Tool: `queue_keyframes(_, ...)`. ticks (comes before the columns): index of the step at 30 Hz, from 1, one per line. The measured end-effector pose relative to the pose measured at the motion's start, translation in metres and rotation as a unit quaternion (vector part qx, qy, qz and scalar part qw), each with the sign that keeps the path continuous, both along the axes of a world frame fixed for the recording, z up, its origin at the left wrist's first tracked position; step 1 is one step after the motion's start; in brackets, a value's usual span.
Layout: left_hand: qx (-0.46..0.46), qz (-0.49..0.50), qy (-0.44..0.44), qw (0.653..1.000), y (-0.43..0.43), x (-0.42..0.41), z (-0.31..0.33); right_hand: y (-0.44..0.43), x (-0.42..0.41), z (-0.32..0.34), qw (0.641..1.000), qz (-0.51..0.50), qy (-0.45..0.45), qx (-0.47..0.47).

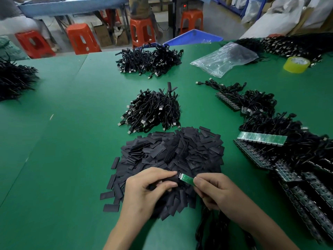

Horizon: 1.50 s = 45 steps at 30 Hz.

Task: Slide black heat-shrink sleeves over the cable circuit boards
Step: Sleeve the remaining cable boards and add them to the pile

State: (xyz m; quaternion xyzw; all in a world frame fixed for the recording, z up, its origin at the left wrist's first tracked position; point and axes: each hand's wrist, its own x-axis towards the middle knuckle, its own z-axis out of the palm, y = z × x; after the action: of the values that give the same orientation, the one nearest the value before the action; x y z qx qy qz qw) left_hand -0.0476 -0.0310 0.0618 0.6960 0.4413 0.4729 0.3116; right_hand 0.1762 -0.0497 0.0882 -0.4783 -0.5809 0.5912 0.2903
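Observation:
A big heap of flat black heat-shrink sleeves [173, 152] lies on the green table [68, 134] in front of me. Over its near edge, my left hand [144, 192] pinches one black sleeve [171, 179] between thumb and fingers. My right hand [214, 190] pinches a small green circuit board [186, 178], whose pinned end sits right at the sleeve's open mouth. The board's black cable [207, 224] hangs down below my right hand.
A pile of black USB cables [153, 112] sits behind the sleeves, another pile [149, 60] farther back. Rows of cabled circuit boards [261, 138] run along the right. A clear plastic bag [225, 58] and a yellow tape roll [296, 64] lie at the back right.

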Motion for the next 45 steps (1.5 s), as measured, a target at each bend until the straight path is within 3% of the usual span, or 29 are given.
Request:
queue_keyframes(9, 0.019, -0.026, 0.063, 0.997, 0.003, -0.005, 0.004, -0.001, 0.002, -0.001, 0.994, 0.004, -0.098, 0.053)
queue_keyframes(18, -0.029, -0.097, 0.103, 0.99, 0.007, -0.011, 0.01, 0.001, 0.008, -0.009, 0.998, 0.032, -0.055, -0.027)
queue_keyframes(27, -0.062, -0.147, 0.148, 0.976, 0.006, -0.011, 0.013, 0.002, 0.013, -0.01, 0.988, 0.063, -0.141, 0.0)
queue_keyframes(37, -0.134, -0.182, 0.136, 0.965, 0.004, -0.013, 0.011, 0.002, 0.016, -0.012, 0.986, 0.102, -0.123, -0.037)
queue_keyframes(42, -0.09, -0.132, 0.147, 0.976, 0.002, -0.011, 0.008, -0.003, 0.01, -0.013, 0.991, 0.065, -0.111, -0.034)
queue_keyframes(45, -0.034, -0.109, 0.153, 0.982, -0.001, -0.004, 0.007, -0.008, 0.002, -0.012, 0.981, 0.045, -0.176, 0.063)
